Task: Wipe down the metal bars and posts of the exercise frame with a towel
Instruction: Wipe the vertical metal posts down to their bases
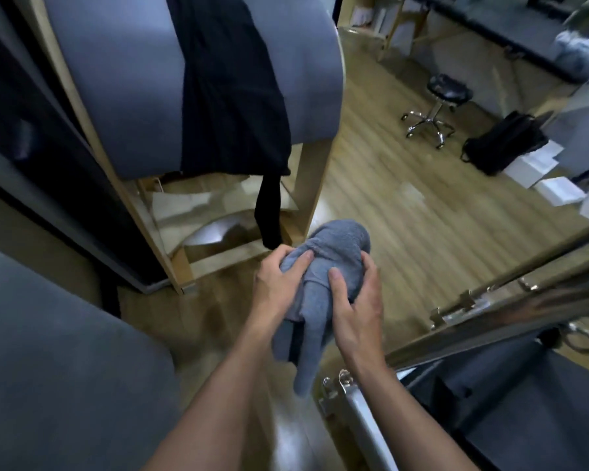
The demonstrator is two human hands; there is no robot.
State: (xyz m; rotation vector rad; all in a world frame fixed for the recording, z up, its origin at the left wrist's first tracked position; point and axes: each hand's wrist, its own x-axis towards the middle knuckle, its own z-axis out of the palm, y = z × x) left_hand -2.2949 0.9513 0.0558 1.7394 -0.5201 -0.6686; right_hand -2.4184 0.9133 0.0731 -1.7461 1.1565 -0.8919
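Note:
A grey towel (323, 266) is bunched between both hands at the centre of the view, with one end hanging down. My left hand (279, 280) grips its left side and my right hand (357, 300) presses on its right side. The shiny metal bar of the exercise frame (510, 297) runs diagonally at the right, just right of my right hand. A metal post with brackets (361, 416) rises at the bottom centre, below the hanging towel end. The image is blurred by motion.
A padded grey barrel on a wooden frame (191, 79) stands ahead at the left, with a black garment (232, 96) draped over it. Farther right on the wooden floor are a black stool on wheels (436, 107), a black bag (504, 141) and white boxes (551, 188). A grey pad (58, 368) fills the lower left.

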